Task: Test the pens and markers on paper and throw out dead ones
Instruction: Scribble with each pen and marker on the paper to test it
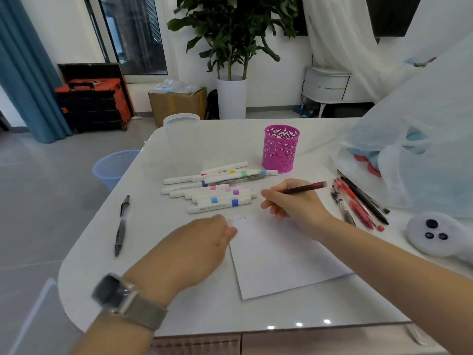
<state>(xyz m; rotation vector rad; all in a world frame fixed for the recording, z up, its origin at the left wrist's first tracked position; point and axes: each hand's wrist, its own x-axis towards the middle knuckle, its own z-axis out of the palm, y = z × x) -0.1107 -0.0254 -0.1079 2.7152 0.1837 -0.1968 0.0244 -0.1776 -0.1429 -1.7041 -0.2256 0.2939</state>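
A white sheet of paper (281,257) lies on the white table (179,290), with a few small pen marks at its top left corner. My right hand (291,201) holds a dark red pen (307,187) just above the paper's top edge. My left hand (194,247) rests on the paper's left edge, fingers loosely curled, wrist wearing a watch. Several white markers with coloured bands (217,188) lie in a pile behind the paper. Red and black pens (358,203) lie to the right. One black pen (121,226) lies alone at the left.
A pink lattice pen cup (280,148) stands behind the markers, a translucent tub (181,131) at the far left corner. A blue mesh waste bin (115,166) sits on the floor left of the table. A plastic bag (414,160) and white plush toy (432,234) fill the right side.
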